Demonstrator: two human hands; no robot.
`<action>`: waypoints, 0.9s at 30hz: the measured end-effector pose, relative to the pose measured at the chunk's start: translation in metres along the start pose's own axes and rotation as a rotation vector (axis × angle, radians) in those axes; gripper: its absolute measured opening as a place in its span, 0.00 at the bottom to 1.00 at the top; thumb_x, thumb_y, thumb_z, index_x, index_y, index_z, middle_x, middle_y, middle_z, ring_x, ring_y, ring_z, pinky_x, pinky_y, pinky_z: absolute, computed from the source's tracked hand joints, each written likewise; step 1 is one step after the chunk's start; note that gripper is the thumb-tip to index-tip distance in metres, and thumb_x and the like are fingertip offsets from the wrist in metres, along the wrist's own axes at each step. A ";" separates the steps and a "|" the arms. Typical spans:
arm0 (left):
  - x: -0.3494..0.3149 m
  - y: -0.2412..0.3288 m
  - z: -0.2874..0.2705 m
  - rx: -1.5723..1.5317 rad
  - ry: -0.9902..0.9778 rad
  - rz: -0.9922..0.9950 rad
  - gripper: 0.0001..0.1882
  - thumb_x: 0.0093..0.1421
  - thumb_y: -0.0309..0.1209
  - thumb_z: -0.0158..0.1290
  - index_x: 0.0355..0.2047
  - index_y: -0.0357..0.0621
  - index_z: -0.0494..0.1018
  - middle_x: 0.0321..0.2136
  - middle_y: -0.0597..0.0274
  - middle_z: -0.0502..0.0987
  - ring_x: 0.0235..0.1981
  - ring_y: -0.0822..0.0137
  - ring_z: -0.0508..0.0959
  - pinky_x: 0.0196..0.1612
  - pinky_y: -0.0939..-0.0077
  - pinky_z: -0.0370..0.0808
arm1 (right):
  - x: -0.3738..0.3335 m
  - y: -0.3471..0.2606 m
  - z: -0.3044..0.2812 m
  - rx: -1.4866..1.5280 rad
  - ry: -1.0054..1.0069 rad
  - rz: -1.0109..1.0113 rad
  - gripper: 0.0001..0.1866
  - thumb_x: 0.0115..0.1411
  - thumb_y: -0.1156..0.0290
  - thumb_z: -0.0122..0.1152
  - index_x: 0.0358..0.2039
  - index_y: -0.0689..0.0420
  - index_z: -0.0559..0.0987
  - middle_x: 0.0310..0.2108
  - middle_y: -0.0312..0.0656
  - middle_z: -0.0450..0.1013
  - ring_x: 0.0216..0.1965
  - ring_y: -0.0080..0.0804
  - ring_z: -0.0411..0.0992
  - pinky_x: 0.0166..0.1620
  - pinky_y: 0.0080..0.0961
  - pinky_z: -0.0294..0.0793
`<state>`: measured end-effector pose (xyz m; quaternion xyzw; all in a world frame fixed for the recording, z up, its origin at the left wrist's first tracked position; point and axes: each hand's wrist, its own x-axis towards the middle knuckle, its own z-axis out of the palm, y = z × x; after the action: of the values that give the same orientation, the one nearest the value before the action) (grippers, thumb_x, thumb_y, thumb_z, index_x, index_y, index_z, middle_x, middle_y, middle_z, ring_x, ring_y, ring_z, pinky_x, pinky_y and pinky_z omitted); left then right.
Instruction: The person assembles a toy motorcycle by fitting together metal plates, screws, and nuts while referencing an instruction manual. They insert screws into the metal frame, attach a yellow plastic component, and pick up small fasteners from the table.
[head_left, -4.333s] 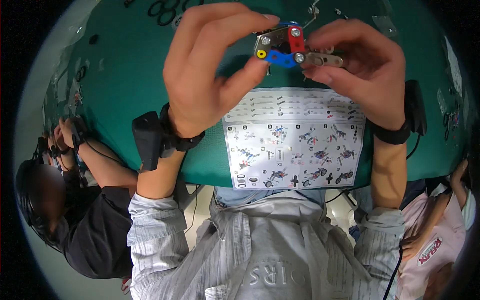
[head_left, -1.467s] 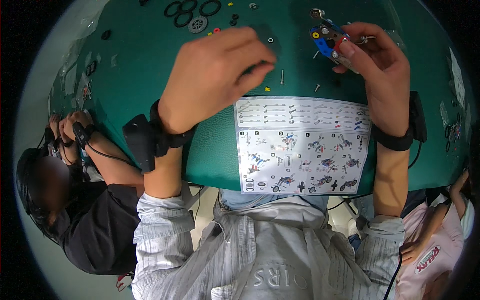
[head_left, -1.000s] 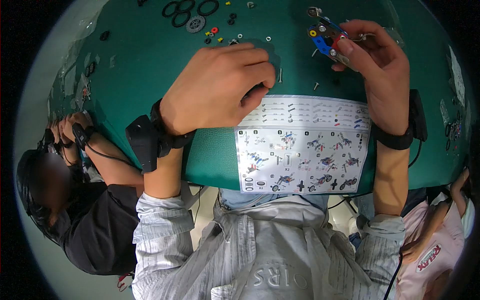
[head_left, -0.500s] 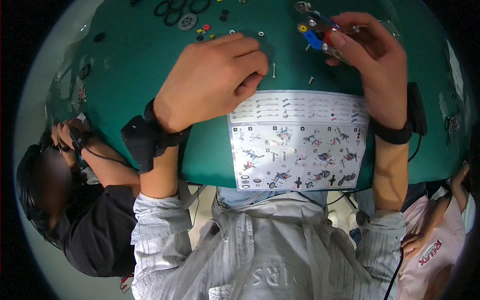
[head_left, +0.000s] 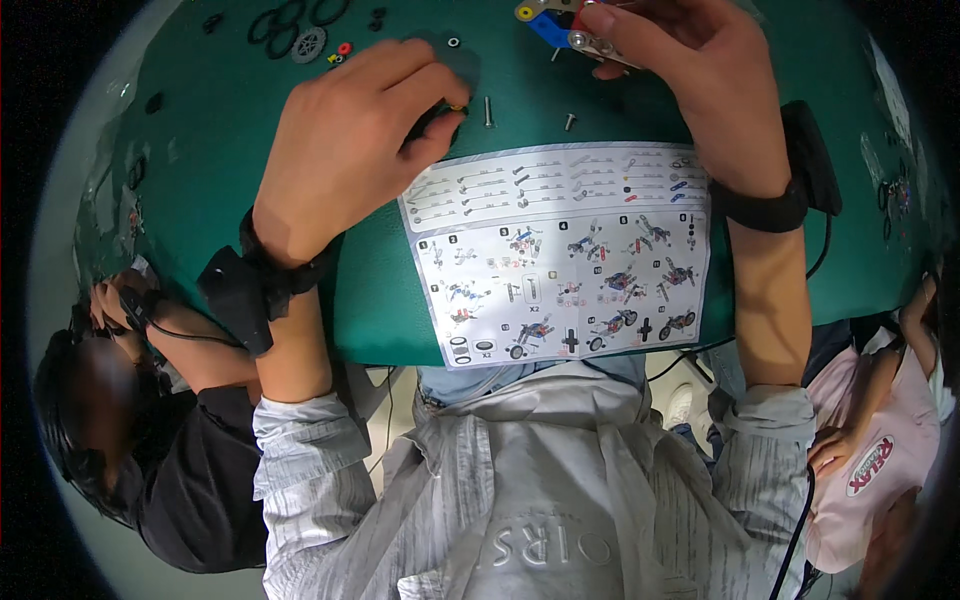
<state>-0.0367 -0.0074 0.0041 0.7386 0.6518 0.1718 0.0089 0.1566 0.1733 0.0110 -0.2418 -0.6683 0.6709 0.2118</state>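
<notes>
Your left hand [head_left: 350, 135] pinches yellow piece [head_left: 457, 108], right hand [head_left: 705, 85] clamps blue-and-red model [head_left: 549, 29]; slack pinch could drop piece near bolt [head_left: 488, 112].

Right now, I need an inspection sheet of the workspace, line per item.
Surface: green tabletop.
Job's things: part-built model with blue and red parts, cut off by the upper edge; longer bolt and shorter bolt beyond printed sheet.
Clutter: black rings, grey wheel, small pale ring.
Hands: left hand pinches small yellow piece; right hand grips the model.
Cables: black cable along right sleeve.
Surroundings: co-worker in black at left, co-worker in pink at right.
</notes>
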 end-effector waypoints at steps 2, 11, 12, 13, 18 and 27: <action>-0.001 -0.001 0.000 0.002 0.000 -0.003 0.10 0.52 0.25 0.66 0.35 0.46 0.78 0.34 0.63 0.79 0.35 0.56 0.81 0.36 0.66 0.79 | -0.001 -0.002 0.000 0.029 -0.029 -0.020 0.13 0.63 0.74 0.69 0.45 0.65 0.78 0.34 0.39 0.79 0.33 0.20 0.77 0.35 0.16 0.78; -0.001 -0.002 0.001 0.013 -0.026 0.008 0.10 0.52 0.25 0.67 0.34 0.44 0.78 0.34 0.62 0.79 0.36 0.56 0.81 0.39 0.67 0.79 | -0.001 -0.001 -0.002 0.017 -0.062 -0.025 0.12 0.63 0.73 0.68 0.43 0.65 0.79 0.35 0.38 0.79 0.34 0.19 0.77 0.35 0.16 0.78; 0.000 -0.002 0.001 0.007 -0.026 0.010 0.10 0.52 0.25 0.67 0.33 0.43 0.78 0.34 0.62 0.79 0.36 0.56 0.81 0.39 0.67 0.79 | -0.001 -0.001 -0.002 0.016 -0.060 -0.024 0.12 0.63 0.73 0.68 0.43 0.65 0.79 0.35 0.38 0.79 0.34 0.19 0.77 0.35 0.16 0.78; 0.000 -0.002 0.002 0.002 -0.025 0.012 0.10 0.51 0.25 0.67 0.33 0.43 0.79 0.34 0.62 0.79 0.35 0.56 0.81 0.39 0.66 0.79 | -0.001 -0.002 -0.003 0.006 -0.057 -0.025 0.12 0.63 0.73 0.69 0.43 0.65 0.79 0.35 0.38 0.79 0.34 0.19 0.77 0.35 0.16 0.78; 0.000 0.000 0.000 0.008 -0.025 0.025 0.09 0.51 0.24 0.67 0.34 0.43 0.80 0.34 0.62 0.79 0.35 0.57 0.81 0.38 0.67 0.79 | -0.001 -0.001 -0.001 -0.046 -0.031 -0.014 0.12 0.63 0.73 0.69 0.43 0.66 0.79 0.35 0.38 0.79 0.33 0.19 0.76 0.34 0.15 0.77; -0.001 -0.001 0.001 -0.019 -0.024 0.036 0.10 0.50 0.22 0.67 0.33 0.41 0.80 0.33 0.59 0.79 0.34 0.57 0.81 0.36 0.68 0.78 | 0.001 -0.007 0.001 -0.120 -0.026 0.059 0.12 0.62 0.73 0.69 0.43 0.66 0.79 0.33 0.38 0.79 0.32 0.17 0.75 0.33 0.15 0.75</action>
<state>-0.0376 -0.0080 0.0029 0.7521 0.6366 0.1692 0.0206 0.1549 0.1732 0.0181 -0.2651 -0.7026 0.6386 0.1681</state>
